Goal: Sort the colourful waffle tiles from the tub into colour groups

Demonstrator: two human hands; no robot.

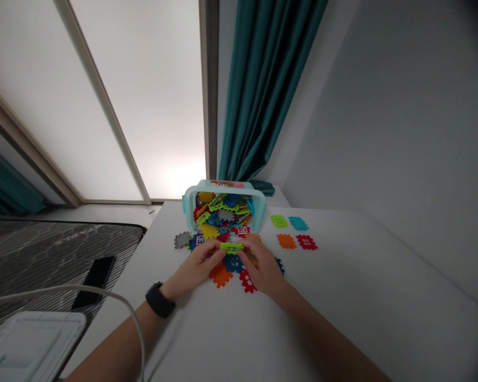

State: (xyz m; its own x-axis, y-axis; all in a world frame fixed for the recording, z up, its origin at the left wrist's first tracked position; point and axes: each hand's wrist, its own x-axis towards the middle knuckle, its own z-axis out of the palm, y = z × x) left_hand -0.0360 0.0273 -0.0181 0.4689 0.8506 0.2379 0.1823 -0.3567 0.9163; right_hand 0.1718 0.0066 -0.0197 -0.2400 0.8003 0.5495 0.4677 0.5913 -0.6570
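My left hand [199, 263] and my right hand [263, 265] pinch a lime-green interlocking plastic tile [231, 247] between them, seen edge-on. A yellow piece [253, 258] shows partly behind my right fingers. Just below the held tile lie a blue tile [233, 263], an orange tile [220, 275] and a red lattice tile [247, 281], close to my hands. A pale turquoise plastic box [223, 184] lies tipped on its side beyond my fingers, full of multicoloured tiles. A grey tile [182, 240] lies near my left hand.
Four flat tiles, green [279, 221], teal [298, 223], orange [286, 241] and red [306, 242], lie right of the box on the white table [350, 276]. Left of the table edge are a dark striped mat [51, 254], a black phone [95, 281] and a white lid [32, 347] with a cable.
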